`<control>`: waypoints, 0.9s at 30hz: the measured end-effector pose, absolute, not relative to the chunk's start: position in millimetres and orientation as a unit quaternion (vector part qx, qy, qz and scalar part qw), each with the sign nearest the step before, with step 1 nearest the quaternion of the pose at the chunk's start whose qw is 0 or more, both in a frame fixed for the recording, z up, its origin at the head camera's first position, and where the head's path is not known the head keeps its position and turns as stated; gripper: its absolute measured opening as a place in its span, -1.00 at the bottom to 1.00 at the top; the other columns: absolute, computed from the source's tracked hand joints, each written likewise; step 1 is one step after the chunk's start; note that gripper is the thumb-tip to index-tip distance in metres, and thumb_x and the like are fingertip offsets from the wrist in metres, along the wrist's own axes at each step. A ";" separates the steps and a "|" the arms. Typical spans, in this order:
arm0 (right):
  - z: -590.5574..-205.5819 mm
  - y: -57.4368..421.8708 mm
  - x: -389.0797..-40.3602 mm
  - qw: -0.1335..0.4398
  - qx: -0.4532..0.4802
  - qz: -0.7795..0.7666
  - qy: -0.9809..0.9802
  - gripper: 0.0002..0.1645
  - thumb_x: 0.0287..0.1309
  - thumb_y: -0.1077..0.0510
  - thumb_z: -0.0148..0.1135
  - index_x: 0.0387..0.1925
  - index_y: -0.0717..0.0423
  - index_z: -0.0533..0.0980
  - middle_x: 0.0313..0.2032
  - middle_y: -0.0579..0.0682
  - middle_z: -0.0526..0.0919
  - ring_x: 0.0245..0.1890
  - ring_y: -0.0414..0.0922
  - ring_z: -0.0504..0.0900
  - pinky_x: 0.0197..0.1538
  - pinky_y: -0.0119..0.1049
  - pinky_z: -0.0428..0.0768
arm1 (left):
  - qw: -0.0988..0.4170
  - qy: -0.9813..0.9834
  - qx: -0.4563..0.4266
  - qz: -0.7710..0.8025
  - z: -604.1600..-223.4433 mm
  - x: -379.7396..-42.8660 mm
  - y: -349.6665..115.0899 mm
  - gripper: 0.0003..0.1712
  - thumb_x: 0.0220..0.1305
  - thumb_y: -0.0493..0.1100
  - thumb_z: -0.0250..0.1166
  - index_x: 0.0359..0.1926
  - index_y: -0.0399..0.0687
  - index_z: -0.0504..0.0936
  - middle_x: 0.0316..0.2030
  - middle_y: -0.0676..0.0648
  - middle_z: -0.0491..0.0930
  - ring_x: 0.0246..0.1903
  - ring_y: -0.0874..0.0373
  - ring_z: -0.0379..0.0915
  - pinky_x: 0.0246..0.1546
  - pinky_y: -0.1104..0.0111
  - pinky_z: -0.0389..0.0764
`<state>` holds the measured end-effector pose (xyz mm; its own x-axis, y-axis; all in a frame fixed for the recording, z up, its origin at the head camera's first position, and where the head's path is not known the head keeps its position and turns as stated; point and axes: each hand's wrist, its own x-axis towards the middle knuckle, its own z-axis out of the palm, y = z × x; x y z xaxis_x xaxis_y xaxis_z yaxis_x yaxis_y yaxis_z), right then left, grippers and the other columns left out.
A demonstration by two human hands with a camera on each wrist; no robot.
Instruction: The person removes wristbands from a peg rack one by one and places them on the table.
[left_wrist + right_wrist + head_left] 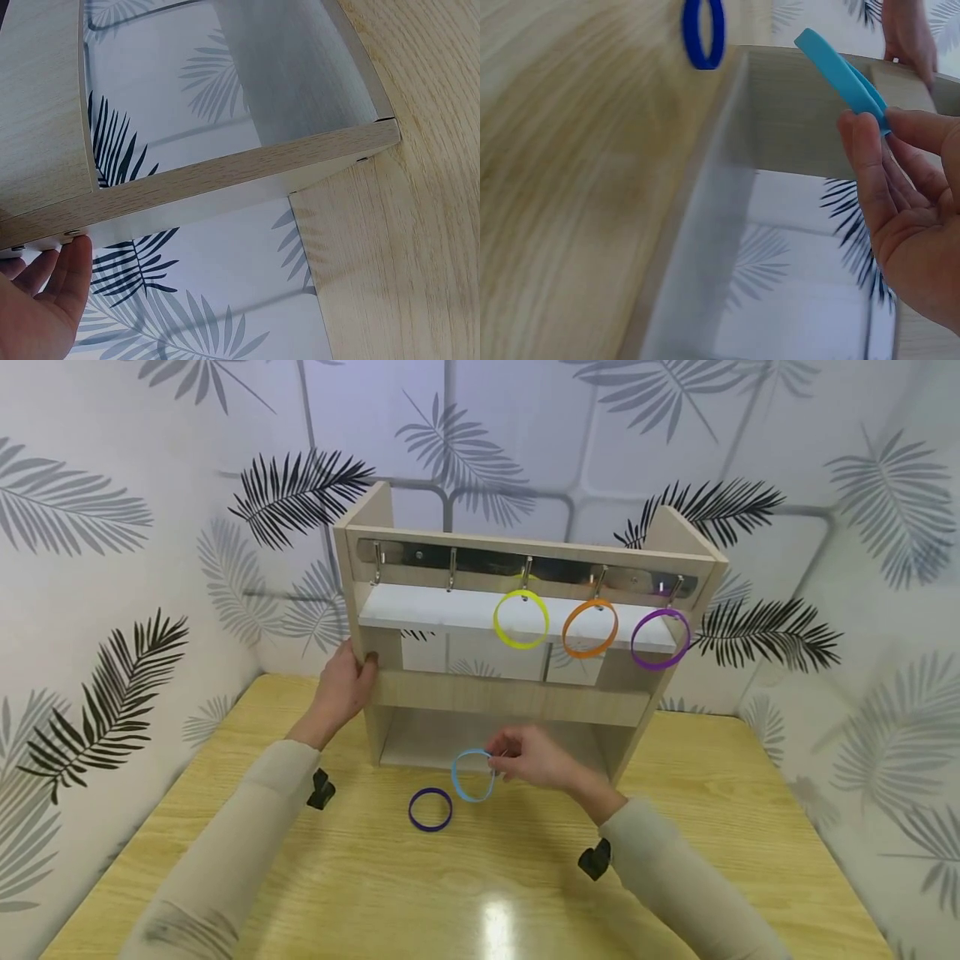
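Above the desk [750, 827], before the lower opening of the rack [513, 696], the right hand [538, 758] pinches a light blue ring [838, 72] near a dark blue ring [430, 828], while the left hand [345, 685] grips the rack's side, and yellow, orange and purple rings [590, 654] hang from hooks [452, 570].

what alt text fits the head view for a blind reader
A person's right hand pinches a light blue ring before a pale wooden shelf unit, while the left hand grips its side. A yellow ring, an orange ring and a purple ring hang from its five-hook metal rail; a dark blue-violet ring lies on the yellowish wooden table.
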<state>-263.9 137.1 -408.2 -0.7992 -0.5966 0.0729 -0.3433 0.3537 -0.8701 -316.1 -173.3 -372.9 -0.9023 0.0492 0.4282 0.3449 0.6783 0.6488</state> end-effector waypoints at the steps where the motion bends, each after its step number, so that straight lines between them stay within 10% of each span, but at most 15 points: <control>1: -411.6 137.9 -263.6 0.134 -0.291 -0.488 0.812 -0.84 0.18 0.36 0.19 -0.21 0.39 0.50 -0.35 0.24 0.61 -0.32 0.24 0.60 -0.32 -0.07 0.63 | 0.191 -0.896 -0.109 -0.386 -372.7 -316.3 -173.2 -0.43 0.44 -0.09 -0.12 0.29 -0.44 0.18 0.09 -0.42 0.35 -0.01 -0.28 0.41 -0.08 -0.08 0.49; 27: -463.3 149.3 -268.3 0.179 -0.279 -0.471 0.818 -0.76 0.17 0.43 0.12 -0.12 0.52 0.45 -0.38 0.27 0.60 -0.42 0.15 0.63 -0.36 -0.05 0.63 | 0.194 -0.894 -0.117 -0.386 -371.9 -314.4 -174.2 -0.42 0.45 -0.09 -0.13 0.29 -0.46 0.17 0.09 -0.42 0.35 -0.01 -0.28 0.41 -0.08 -0.08 0.48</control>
<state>-268.3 149.3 -463.3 -0.7799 -0.6252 -0.0290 -0.2889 0.4008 -0.8694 -314.4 -174.2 -371.9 -0.8972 0.0592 0.4377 0.3594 0.6739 0.6455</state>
